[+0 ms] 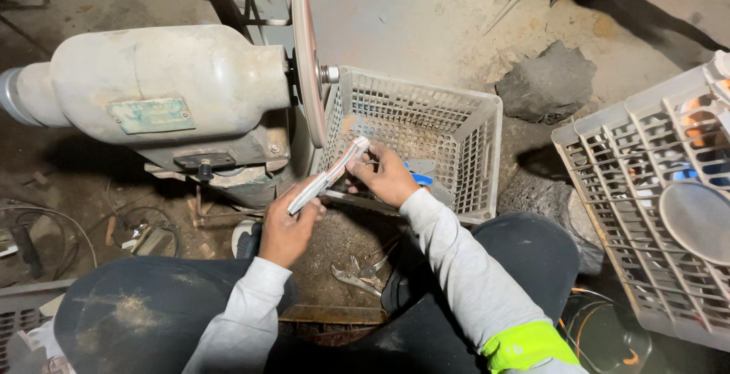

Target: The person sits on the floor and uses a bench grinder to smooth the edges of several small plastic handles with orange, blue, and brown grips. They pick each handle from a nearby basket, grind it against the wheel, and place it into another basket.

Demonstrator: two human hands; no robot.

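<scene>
Both-hand grip (332,191) on smooth curved metal bar (328,174)

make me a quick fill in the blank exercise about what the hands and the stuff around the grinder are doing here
1. Both hands, the left hand and the right hand, hold one long metal tool up near the grinder's ____.
2. Behind the right hand stands a grey plastic ____.
3. Pliers lie on the ____ between the person's knees.

Missing words: wheel; basket; floor
</scene>
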